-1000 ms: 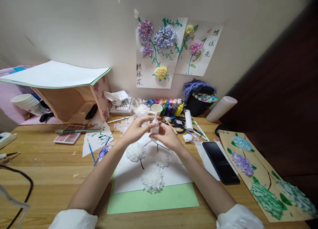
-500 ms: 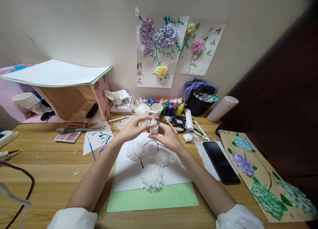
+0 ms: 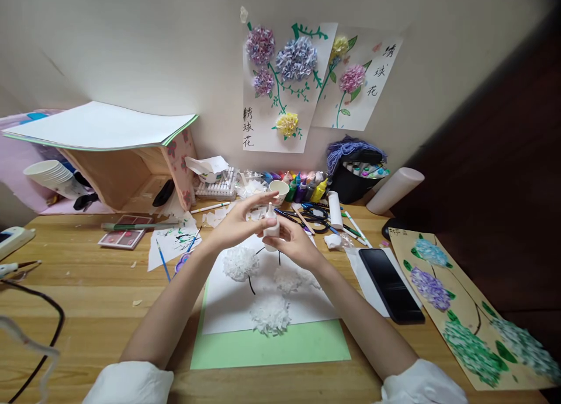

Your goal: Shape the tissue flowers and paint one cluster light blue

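Observation:
A small white squeeze bottle (image 3: 272, 227) with a pointed nozzle stands upright in the air, over the far part of the white paper (image 3: 228, 319). My right hand (image 3: 297, 240) is closed around its lower part from the right. On the left, my left hand (image 3: 239, 220) has its thumb against the bottle, while its fingers stretch out past the nozzle. Below the hands, white ruffled paper flowers lie on the sheet: one at the left (image 3: 241, 263), one in front (image 3: 270, 314), and a smaller cluster (image 3: 289, 279) at the right. Black stem lines run between them.
Green paper (image 3: 272, 348) lies under the white sheet. Behind the hands are a paper cup (image 3: 279, 190), coloured paint bottles (image 3: 301, 190) and black scissors (image 3: 315, 218). A phone (image 3: 391, 286) and finished flower picture (image 3: 467, 310) lie right; a palette (image 3: 123, 233) sits left.
My left hand's fingers have straightened and lifted slightly away from the nozzle. The bottle stays in my right hand. The whole view has shifted slightly.

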The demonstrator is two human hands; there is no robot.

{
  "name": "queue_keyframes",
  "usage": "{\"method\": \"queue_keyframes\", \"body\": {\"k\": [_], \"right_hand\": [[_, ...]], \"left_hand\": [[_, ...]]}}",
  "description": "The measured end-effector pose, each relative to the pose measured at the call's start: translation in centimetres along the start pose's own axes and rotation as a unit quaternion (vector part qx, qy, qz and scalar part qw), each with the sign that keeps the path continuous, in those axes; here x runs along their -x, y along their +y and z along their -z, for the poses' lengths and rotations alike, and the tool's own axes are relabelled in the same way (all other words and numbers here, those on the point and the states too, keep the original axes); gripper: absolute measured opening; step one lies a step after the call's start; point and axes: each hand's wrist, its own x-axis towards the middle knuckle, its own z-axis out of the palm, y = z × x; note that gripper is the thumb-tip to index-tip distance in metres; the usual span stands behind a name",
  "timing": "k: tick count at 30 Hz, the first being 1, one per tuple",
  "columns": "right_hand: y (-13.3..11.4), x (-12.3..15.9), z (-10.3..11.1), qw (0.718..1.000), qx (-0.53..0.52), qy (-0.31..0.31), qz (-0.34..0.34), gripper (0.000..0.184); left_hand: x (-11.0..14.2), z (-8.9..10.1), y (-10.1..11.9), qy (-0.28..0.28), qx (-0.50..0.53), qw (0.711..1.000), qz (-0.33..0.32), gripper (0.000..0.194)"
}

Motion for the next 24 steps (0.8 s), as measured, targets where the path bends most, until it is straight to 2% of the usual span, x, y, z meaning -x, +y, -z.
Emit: {"method": "queue_keyframes", "body": {"k": [2, 5, 7, 12, 18, 22, 24], "right_hand": [[-0.1, 0.0, -0.1, 1.0, -0.001, 0.001, -0.008, 0.028], [0.3, -0.1, -0.1, 1.0, -0.008, 0.003, -0.018, 0.032], [0.6, -0.1, -0.1, 1.0, 0.0, 0.01, -0.012, 0.029], [1.0, -0.2, 0.0, 1.0, -0.019, 0.023, -0.007, 0.032], [0.7, 0.0, 0.2, 0.997, -0.069, -0.006, -0.02, 0.031], [0.6, 0.2, 0.1, 0.995, -0.092, -0.022, -0.006, 0.031], [0.5, 0.3, -0.2, 0.993, -0.108, -0.039, 0.007, 0.03]], "left_hand": [[-0.1, -0.1, -0.2, 0.015, 0.006, 1.0, -0.003, 0.051], [-0.2, 0.0, -0.4, -0.032, 0.051, 0.998, 0.017, 0.046], [-0.2, 0.1, -0.4, -0.038, 0.061, 0.997, 0.018, 0.046], [-0.3, -0.2, -0.7, 0.02, 0.009, 1.0, -0.008, 0.039], [-0.3, -0.6, -1.1, 0.04, 0.033, 0.998, -0.022, 0.032], [0.1, -0.6, -0.6, 0.019, 0.061, 0.998, -0.016, 0.031], [0.5, -0.6, 0.0, -0.003, 0.09, 0.996, 0.001, 0.037]]}}
